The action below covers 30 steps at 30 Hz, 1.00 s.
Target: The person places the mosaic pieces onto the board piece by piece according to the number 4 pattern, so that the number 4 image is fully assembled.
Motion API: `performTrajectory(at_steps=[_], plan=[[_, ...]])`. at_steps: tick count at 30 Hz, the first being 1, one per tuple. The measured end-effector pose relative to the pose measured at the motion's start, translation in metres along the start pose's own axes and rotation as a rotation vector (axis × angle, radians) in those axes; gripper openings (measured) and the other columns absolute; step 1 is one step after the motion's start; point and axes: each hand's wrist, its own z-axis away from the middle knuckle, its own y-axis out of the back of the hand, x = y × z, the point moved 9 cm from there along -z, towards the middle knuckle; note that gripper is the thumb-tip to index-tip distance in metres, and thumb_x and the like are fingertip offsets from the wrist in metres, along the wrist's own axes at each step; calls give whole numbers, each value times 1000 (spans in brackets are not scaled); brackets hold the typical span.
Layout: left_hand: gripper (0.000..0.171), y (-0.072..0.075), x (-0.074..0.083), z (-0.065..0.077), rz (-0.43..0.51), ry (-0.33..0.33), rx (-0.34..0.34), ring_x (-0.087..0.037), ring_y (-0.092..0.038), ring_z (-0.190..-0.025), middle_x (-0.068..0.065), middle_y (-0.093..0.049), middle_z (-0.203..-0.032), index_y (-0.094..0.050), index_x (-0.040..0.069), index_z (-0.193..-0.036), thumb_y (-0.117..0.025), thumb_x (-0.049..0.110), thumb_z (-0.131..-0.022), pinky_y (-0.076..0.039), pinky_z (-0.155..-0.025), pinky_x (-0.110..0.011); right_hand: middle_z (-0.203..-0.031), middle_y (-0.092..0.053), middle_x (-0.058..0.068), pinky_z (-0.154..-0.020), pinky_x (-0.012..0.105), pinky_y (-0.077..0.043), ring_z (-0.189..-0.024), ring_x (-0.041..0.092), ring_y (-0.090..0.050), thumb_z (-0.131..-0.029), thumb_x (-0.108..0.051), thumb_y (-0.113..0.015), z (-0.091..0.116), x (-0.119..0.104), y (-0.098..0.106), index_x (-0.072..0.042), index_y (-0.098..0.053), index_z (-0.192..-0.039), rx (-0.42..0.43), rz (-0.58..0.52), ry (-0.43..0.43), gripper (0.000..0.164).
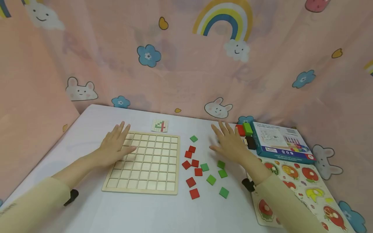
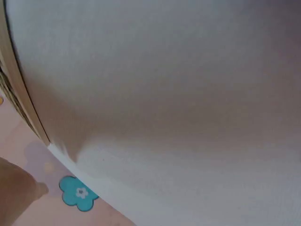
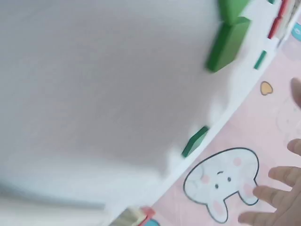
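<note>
My left hand (image 1: 114, 146), fingers straight and spread, is over the upper left part of a pale wooden grid board (image 1: 140, 191). It holds nothing; whether it touches the board I cannot tell. To the board's right lie several loose red square tiles (image 1: 194, 194) and green square tiles (image 1: 224, 192). My right hand (image 1: 229, 145) is spread beyond the green tiles, also holding nothing. A small card with a green and red grid pattern (image 1: 160, 125) lies behind the board. Only part of the left hand (image 2: 16, 193) shows in the left wrist view.
On the right, a blue boxed set (image 1: 282, 142) lies behind a fruit puzzle board (image 1: 263, 218), partly covered by my right forearm. Red, green and black blocks (image 1: 247, 129) stand beside the box. A pink printed curtain (image 1: 180, 77) hangs along the back of the white table (image 1: 131, 213).
</note>
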Motion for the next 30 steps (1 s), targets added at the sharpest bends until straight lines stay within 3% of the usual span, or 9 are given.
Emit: performTrajectory(at_steps=[5, 10, 14, 20, 30], plan=[[104, 15, -15, -10, 126, -19, -42, -52, -4, -152, -24, 0, -167, -6, 3, -159, -70, 43, -87, -10, -117, -73, -158, -37, 19, -117, 58, -36, -144, 40, -39, -94, -25, -66, -24, -19, 3, -12, -40, -150, -9, -241, 23, 64], [111, 13, -30, -11, 173, 14, -149, -50, -11, -152, -20, -12, -167, -15, 8, -159, -81, 37, -75, -12, -117, -72, -144, -52, 17, -106, 49, -50, -128, 36, -54, -93, -11, -64, -48, -39, -2, -10, -55, -138, -58, -438, 33, 46], [116, 4, -36, -11, 203, 20, -237, -51, -5, -152, -21, -9, -167, -15, 7, -159, -83, 32, -68, -7, -117, -74, -140, -55, 17, -99, 45, -54, -120, 35, -58, -91, 0, -60, -63, -45, -16, -13, -60, -134, -127, -481, 22, 45], [120, -3, -39, -9, 231, 17, -291, -51, 3, -152, -18, -5, -168, -17, 9, -159, -87, 26, -62, 0, -116, -75, -138, -56, 15, -97, 43, -55, -120, 34, -58, -86, 7, -60, -75, -39, -36, -24, -67, -126, -207, -516, -51, 51], [127, -6, -42, -8, 247, 34, -331, -52, 9, -151, -22, 2, -167, -11, 9, -159, -88, 23, -60, 3, -114, -76, -128, -57, 15, -98, 43, -52, -115, 32, -58, -84, -4, -73, -79, -38, -40, -13, -72, -109, -166, -526, -32, 27]])
